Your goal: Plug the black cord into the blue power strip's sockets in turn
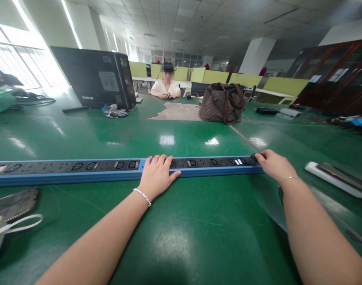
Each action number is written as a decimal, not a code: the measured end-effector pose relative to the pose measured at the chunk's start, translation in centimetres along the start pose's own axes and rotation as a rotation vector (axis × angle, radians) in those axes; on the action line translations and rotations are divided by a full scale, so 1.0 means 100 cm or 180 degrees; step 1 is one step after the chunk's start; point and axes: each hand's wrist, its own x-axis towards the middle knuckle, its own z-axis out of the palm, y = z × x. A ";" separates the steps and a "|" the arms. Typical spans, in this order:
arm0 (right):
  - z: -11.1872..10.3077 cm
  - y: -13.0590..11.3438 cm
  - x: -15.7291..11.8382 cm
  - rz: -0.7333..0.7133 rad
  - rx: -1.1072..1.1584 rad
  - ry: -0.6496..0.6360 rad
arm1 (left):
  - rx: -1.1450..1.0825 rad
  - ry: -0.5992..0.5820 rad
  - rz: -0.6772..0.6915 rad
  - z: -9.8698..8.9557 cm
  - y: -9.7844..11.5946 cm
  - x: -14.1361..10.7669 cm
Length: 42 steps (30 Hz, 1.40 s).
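Note:
A long blue power strip (pixel 65 178) with a row of black sockets lies across the table in front of me, running out of view on the left. My left hand (pixel 157 174) grips it near the middle, fingers over the top and thumb along the near side. At the strip's right end, my right hand (pixel 273 163) pinches a black plug (pixel 254 158) between thumb and fingers. The plug is at the last sockets; whether its pins are inside cannot be seen. Part of a dark cord (pixel 281 194) shows beneath my right wrist.
Phones (pixel 16 204) and a white looped strap (pixel 26 222) lie at the near left. A white power strip (pixel 332 180) sits at right. Farther back are a computer case (pixel 94 79), gloves (pixel 114 111), a brown bag (pixel 221 103) and a seated person (pixel 166 88).

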 end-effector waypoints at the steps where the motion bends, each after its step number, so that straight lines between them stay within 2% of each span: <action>1: 0.000 -0.001 -0.001 0.0002 -0.0005 0.0015 | -0.0006 -0.0005 -0.0007 0.000 0.000 0.000; 9: 0.002 -0.006 -0.007 -0.0059 0.0137 -0.0076 | -0.0002 0.0004 -0.0001 -0.001 0.000 0.000; 19: 0.011 0.003 0.001 -0.0173 0.0293 -0.0065 | 0.0025 -0.0040 -0.0016 0.000 0.000 0.000; 25: 0.015 0.001 -0.003 -0.0070 0.0300 -0.0042 | 0.0044 -0.0031 0.0016 0.001 -0.001 0.000; 32: 0.019 0.003 -0.002 -0.0026 0.0385 0.0222 | 0.0033 -0.0037 -0.0010 0.000 0.000 -0.001; 37: 0.019 0.007 0.011 -0.0160 0.0157 0.0127 | -0.0010 -0.0023 -0.0033 0.000 0.000 0.000; 42: 0.023 0.005 0.009 -0.0116 0.0163 0.0247 | 0.0007 -0.0023 -0.0004 0.000 0.000 0.000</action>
